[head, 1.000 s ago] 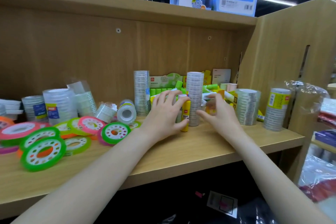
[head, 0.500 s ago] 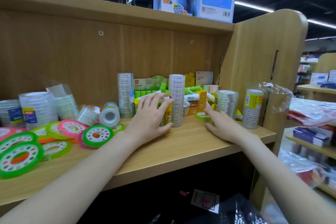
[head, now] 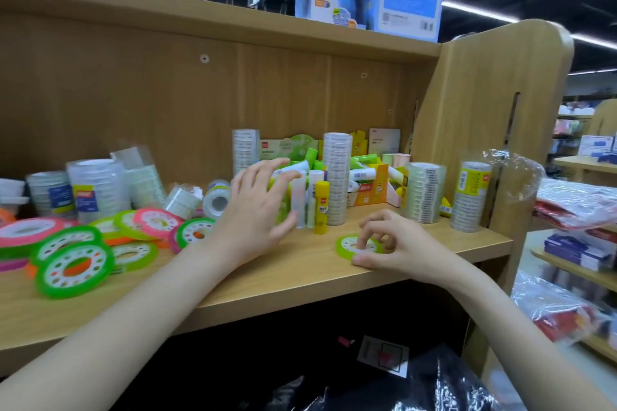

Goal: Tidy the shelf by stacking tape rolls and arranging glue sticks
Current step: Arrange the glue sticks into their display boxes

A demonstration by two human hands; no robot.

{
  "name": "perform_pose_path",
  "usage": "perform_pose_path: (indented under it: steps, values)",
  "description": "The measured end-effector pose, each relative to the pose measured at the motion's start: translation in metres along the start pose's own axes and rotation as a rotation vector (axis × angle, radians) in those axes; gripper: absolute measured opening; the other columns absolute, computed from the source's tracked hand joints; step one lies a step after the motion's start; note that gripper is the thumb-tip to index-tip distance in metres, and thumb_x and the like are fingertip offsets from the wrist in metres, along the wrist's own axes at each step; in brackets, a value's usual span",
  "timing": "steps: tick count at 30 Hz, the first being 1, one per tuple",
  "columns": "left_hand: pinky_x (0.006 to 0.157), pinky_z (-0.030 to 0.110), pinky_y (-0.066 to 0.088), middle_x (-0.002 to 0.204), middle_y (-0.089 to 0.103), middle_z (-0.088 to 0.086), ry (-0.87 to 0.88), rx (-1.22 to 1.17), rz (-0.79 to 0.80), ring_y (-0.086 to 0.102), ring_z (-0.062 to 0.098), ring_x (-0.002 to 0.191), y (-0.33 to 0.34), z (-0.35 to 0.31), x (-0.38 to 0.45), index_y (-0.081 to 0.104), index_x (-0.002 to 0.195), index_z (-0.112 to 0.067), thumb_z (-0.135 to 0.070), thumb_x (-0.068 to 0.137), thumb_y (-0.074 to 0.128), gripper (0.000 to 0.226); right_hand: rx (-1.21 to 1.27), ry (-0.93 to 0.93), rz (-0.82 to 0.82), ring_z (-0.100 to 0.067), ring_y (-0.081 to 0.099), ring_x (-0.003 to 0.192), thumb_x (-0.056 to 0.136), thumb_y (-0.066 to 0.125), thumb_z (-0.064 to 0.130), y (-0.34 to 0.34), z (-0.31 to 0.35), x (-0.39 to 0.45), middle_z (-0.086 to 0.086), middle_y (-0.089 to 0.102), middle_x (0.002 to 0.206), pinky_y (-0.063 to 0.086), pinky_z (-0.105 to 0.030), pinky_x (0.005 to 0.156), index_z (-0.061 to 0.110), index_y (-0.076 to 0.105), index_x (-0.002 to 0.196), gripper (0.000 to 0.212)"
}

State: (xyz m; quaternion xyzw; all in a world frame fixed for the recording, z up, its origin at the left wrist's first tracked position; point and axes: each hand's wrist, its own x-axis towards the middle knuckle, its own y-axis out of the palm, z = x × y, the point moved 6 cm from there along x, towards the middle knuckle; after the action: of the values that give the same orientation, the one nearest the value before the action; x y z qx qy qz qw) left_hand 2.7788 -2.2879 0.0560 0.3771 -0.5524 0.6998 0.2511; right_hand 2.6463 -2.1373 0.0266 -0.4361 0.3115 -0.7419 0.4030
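Note:
Several glue sticks stand upright mid-shelf, among them a yellow glue stick and a white one. My left hand hovers beside them with fingers spread, thumb near a translucent stick; I cannot tell if it touches. My right hand curls its fingers onto a small green tape roll lying flat near the shelf's front edge. A tall stack of clear tape rolls rises just behind the sticks. More loose glue sticks fill an orange box.
Green and pink tape rolls lie scattered at the left, with wrapped clear rolls behind. Other clear stacks and a yellow-labelled stack stand along the back and right. The shelf's side panel closes the right end.
My right hand left the glue sticks and came forward, drawing the small green roll toward the front edge. My left hand opened and lifted off the upright sticks.

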Motion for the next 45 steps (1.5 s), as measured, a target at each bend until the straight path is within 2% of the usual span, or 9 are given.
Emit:
perform_pose_path:
  steps: [5, 10, 15, 20, 27, 33, 36, 39, 45]
  values:
    - [0.091, 0.038, 0.026, 0.117, 0.059, 0.009, -0.07, 0.176, 0.033, 0.042, 0.025, 0.11, -0.048, 0.036, -0.046, 0.061, 0.101, -0.015, -0.034, 0.073, 0.041, 0.039, 0.14, -0.082, 0.083, -0.014, 0.06, 0.094, 0.074, 0.074, 0.033, 0.02, 0.049, 0.02, -0.003, 0.067, 0.102, 0.051, -0.028, 0.084, 0.03, 0.065, 0.073, 0.009]
    - [0.087, 0.037, 0.032, 0.099, 0.065, 0.002, -0.183, 0.269, 0.172, 0.053, 0.023, 0.096, -0.076, 0.082, -0.088, 0.066, 0.088, -0.019, -0.042, 0.075, 0.039, 0.038, 0.254, -0.186, -0.074, -0.011, 0.057, 0.1, 0.079, 0.072, 0.022, 0.036, 0.101, 0.055, -0.003, 0.061, 0.105, 0.043, -0.009, 0.077, 0.012, 0.069, 0.085, 0.011]
    - [0.096, 0.037, 0.029, 0.116, 0.053, -0.005, -0.391, 0.184, 0.289, 0.046, 0.019, 0.114, -0.086, 0.107, -0.103, 0.058, 0.106, -0.025, -0.041, 0.087, 0.046, 0.027, 0.112, -0.243, -0.223, -0.021, 0.053, 0.106, 0.084, 0.067, 0.023, 0.062, 0.149, 0.129, -0.011, 0.057, 0.107, 0.04, -0.03, 0.095, 0.006, 0.067, 0.099, 0.023]
    - [0.093, 0.034, 0.03, 0.109, 0.055, -0.003, -0.394, 0.164, 0.227, 0.049, 0.019, 0.109, -0.084, 0.108, -0.099, 0.058, 0.106, -0.022, -0.04, 0.087, 0.039, 0.032, 0.024, -0.18, -0.249, -0.027, 0.05, 0.115, 0.09, 0.054, 0.008, 0.078, 0.152, 0.16, -0.016, 0.053, 0.12, 0.03, -0.021, 0.093, 0.005, 0.057, 0.118, 0.029]
    - [0.079, 0.027, 0.027, 0.091, 0.059, -0.002, -0.194, 0.031, -0.024, 0.057, 0.02, 0.086, -0.073, 0.059, -0.06, 0.06, 0.088, -0.018, -0.03, 0.079, 0.038, 0.027, 0.11, -0.228, -0.576, -0.011, 0.053, 0.092, 0.088, 0.054, 0.001, 0.01, 0.099, 0.052, -0.001, 0.054, 0.101, 0.043, -0.013, 0.079, 0.005, 0.061, 0.106, 0.02]
    - [0.08, 0.038, 0.046, 0.094, 0.06, 0.006, -0.032, -0.199, -0.057, 0.055, 0.026, 0.093, -0.022, -0.025, -0.01, 0.062, 0.092, -0.011, -0.024, 0.079, 0.038, 0.03, -0.053, 0.035, -0.713, -0.029, 0.057, 0.096, 0.085, 0.06, 0.005, -0.047, 0.001, -0.012, -0.014, 0.059, 0.103, 0.044, -0.036, 0.087, 0.002, 0.062, 0.103, 0.018]
    - [0.082, 0.038, 0.044, 0.096, 0.059, 0.008, 0.02, -0.306, -0.09, 0.056, 0.026, 0.093, 0.002, -0.067, 0.013, 0.061, 0.097, -0.009, -0.021, 0.077, 0.039, 0.032, -0.171, 0.232, -0.81, -0.039, 0.048, 0.108, 0.08, 0.063, 0.008, -0.072, -0.053, -0.032, -0.023, 0.051, 0.113, 0.031, -0.03, 0.092, -0.001, 0.056, 0.115, 0.037]
    - [0.091, 0.026, 0.033, 0.111, 0.057, 0.009, 0.004, -0.451, -0.039, 0.051, 0.021, 0.103, 0.036, -0.105, 0.038, 0.056, 0.116, -0.009, -0.019, 0.079, 0.043, 0.04, -0.266, 0.352, -0.823, -0.045, 0.043, 0.113, 0.077, 0.069, 0.006, -0.083, -0.086, -0.039, -0.026, 0.036, 0.128, 0.035, -0.042, 0.096, 0.003, 0.039, 0.135, 0.066]
    - [0.103, 0.028, 0.031, 0.122, 0.05, 0.019, -0.226, -0.72, 0.173, 0.043, 0.024, 0.12, 0.118, -0.137, 0.099, 0.019, 0.147, -0.019, -0.007, 0.081, 0.062, 0.08, -0.152, 0.415, -0.75, -0.04, 0.051, 0.11, 0.08, 0.068, 0.011, -0.078, -0.115, -0.021, -0.018, 0.027, 0.14, 0.042, -0.043, 0.086, 0.016, 0.006, 0.149, 0.092]
